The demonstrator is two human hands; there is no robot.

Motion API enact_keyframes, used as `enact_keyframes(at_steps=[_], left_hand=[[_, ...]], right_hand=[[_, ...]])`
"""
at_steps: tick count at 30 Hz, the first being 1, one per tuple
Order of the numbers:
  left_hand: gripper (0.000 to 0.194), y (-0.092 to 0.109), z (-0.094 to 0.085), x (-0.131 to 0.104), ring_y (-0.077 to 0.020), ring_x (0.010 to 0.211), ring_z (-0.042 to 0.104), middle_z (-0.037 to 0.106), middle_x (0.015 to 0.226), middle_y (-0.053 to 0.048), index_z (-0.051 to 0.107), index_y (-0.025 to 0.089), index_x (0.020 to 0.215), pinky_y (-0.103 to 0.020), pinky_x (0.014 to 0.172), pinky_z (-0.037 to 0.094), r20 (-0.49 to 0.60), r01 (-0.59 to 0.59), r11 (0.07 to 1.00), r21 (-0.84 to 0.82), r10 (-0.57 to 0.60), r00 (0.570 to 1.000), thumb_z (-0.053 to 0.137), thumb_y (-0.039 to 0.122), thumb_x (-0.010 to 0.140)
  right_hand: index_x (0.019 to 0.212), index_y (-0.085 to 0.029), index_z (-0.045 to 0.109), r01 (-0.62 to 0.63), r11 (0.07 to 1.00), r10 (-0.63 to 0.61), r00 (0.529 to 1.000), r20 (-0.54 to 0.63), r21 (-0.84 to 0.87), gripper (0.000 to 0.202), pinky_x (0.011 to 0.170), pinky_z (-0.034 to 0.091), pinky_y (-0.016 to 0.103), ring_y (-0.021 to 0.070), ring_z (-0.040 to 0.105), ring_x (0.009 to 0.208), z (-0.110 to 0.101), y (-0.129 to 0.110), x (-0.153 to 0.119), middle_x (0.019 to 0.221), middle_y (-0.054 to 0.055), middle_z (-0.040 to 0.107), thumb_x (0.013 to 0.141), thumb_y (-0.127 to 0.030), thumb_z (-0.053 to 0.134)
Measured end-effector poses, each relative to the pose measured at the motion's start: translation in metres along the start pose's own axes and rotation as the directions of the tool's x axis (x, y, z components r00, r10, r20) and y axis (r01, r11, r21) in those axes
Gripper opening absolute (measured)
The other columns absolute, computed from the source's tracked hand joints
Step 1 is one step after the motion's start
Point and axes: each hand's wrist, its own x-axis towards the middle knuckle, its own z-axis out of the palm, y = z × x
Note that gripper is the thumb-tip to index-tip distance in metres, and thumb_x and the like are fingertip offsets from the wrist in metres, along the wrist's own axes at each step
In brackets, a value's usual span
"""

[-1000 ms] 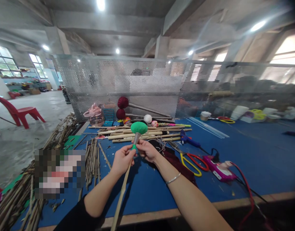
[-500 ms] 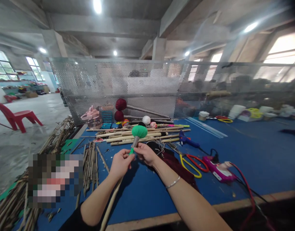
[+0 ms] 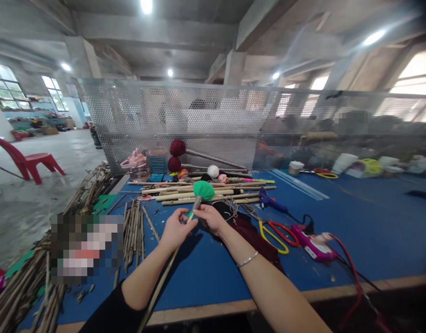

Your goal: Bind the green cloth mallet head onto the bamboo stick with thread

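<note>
Tilted over the table is a mallet (image 3: pixel 203 190) with a round green head, a grey-wrapped neck and a long pale wooden stick. My left hand (image 3: pixel 178 229) is closed around the stick just under the neck, fingers and thumb pinching it. With fingertips pressed together, my right hand (image 3: pixel 211 218) grips the neck from the other side. A bit of green material shows between the two hands; the rest is covered by fingers. Under my right wrist lies dark red cloth (image 3: pixel 249 231), beside scissors (image 3: pixel 278 236) with red and yellow handles.
A blue table (image 3: pixel 216 282) carries loose wooden sticks (image 3: pixel 132 231), dark red mallets (image 3: pixel 178 148) and a white ball (image 3: pixel 213 171). On the right are a blue glue gun (image 3: pixel 271 201) and a purple power strip (image 3: pixel 313 245) with cords. A perforated metal screen (image 3: pixel 136 115) stands behind.
The view has turned slightly left. My left hand's fingers have shifted on the stick, and less green material shows below the neck. Both hands still hold the mallet.
</note>
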Motion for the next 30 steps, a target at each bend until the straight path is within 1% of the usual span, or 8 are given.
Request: enact_keyframes(at_steps=[4, 12, 15, 19, 23, 25, 27, 30], left_hand=[[0.027, -0.006, 0.000, 0.003, -0.0065, 0.037, 0.046, 0.052, 0.048, 0.005, 0.055, 0.014, 0.078, -0.016, 0.035, 0.033, -0.008, -0.001, 1.000, 0.028, 0.001, 1.000, 0.065, 0.035, 0.064], [0.035, 0.002, 0.004, 0.000, -0.0061, 0.040, 0.051, 0.062, 0.062, -0.001, 0.052, 0.013, 0.081, -0.017, 0.039, 0.038, 0.094, 0.070, 0.956, -0.284, -0.045, 0.995, 0.063, 0.042, 0.066], [0.038, 0.006, 0.004, -0.001, -0.0067, 0.040, 0.052, 0.063, 0.063, -0.002, 0.051, 0.013, 0.081, -0.017, 0.039, 0.037, 0.177, 0.141, 0.921, -0.364, -0.080, 0.981, 0.063, 0.046, 0.065], [0.041, 0.002, 0.004, 0.000, -0.0086, 0.038, 0.050, 0.061, 0.058, -0.001, 0.051, 0.014, 0.081, -0.019, 0.036, 0.035, 0.218, 0.177, 0.960, -0.219, -0.129, 0.967, 0.055, 0.053, 0.068], [0.036, -0.007, 0.002, 0.001, -0.0066, 0.040, 0.046, 0.053, 0.051, 0.004, 0.054, 0.015, 0.077, -0.018, 0.041, 0.033, 0.025, -0.039, 0.997, 0.064, 0.038, 0.999, 0.061, 0.048, 0.065], [0.031, -0.009, 0.001, 0.001, -0.0061, 0.039, 0.044, 0.049, 0.046, 0.006, 0.053, 0.015, 0.066, -0.018, 0.041, 0.032, -0.009, -0.062, 0.987, 0.149, 0.064, 0.998, 0.063, 0.044, 0.063], [0.030, -0.008, 0.002, 0.001, -0.0065, 0.036, 0.043, 0.049, 0.043, 0.005, 0.050, 0.016, 0.061, -0.018, 0.038, 0.030, 0.000, -0.024, 0.988, 0.151, 0.025, 1.000, 0.062, 0.044, 0.065], [0.031, -0.001, 0.003, 0.000, -0.0068, 0.033, 0.044, 0.054, 0.046, 0.003, 0.048, 0.017, 0.063, -0.018, 0.036, 0.029, 0.026, 0.037, 0.999, 0.014, -0.038, 0.999, 0.059, 0.045, 0.067]], right_hand=[[0.068, -0.014, 0.052, 0.003, 1.000, -0.003, 1.000, -0.008, -0.028, 0.034, 0.034, 0.007, 0.021, 0.0016, 0.016, 0.031, 0.000, 0.002, 0.002, 0.036, -0.012, 0.029, 0.060, -0.040, 0.071], [0.088, -0.013, 0.056, -0.034, 0.990, 0.016, 0.991, 0.134, 0.135, 0.037, 0.035, 0.004, 0.018, 0.0019, 0.010, 0.034, -0.003, -0.002, 0.000, 0.040, -0.013, 0.024, 0.065, -0.039, 0.068], [0.084, -0.014, 0.054, -0.025, 0.984, -0.003, 0.988, 0.152, 0.178, 0.036, 0.035, 0.005, 0.018, 0.0019, 0.012, 0.034, -0.003, -0.004, -0.002, 0.040, -0.013, 0.026, 0.064, -0.039, 0.069], [0.067, -0.017, 0.046, -0.015, 0.998, 0.011, 0.997, 0.070, 0.060, 0.034, 0.032, 0.006, 0.020, 0.0022, 0.016, 0.031, -0.005, 0.001, -0.001, 0.037, -0.012, 0.029, 0.062, -0.040, 0.070], [0.064, -0.017, 0.044, -0.039, 0.999, 0.039, 0.999, -0.005, -0.033, 0.037, 0.032, 0.008, 0.020, 0.0024, 0.019, 0.029, -0.005, 0.006, 0.002, 0.036, -0.012, 0.030, 0.060, -0.043, 0.070], [0.065, -0.016, 0.045, -0.032, 0.998, 0.031, 0.999, -0.016, -0.054, 0.036, 0.032, 0.008, 0.021, 0.0024, 0.019, 0.029, -0.004, 0.007, 0.002, 0.035, -0.012, 0.030, 0.060, -0.043, 0.070], [0.066, -0.016, 0.047, -0.007, 0.999, 0.007, 1.000, -0.001, -0.051, 0.036, 0.032, 0.008, 0.021, 0.0023, 0.019, 0.030, -0.004, 0.006, 0.002, 0.036, -0.012, 0.030, 0.062, -0.043, 0.069], [0.074, -0.014, 0.051, 0.043, 0.999, -0.043, 0.997, 0.067, 0.007, 0.034, 0.033, 0.009, 0.020, 0.0022, 0.018, 0.032, -0.004, 0.003, 0.001, 0.041, -0.011, 0.033, 0.065, -0.042, 0.068]])
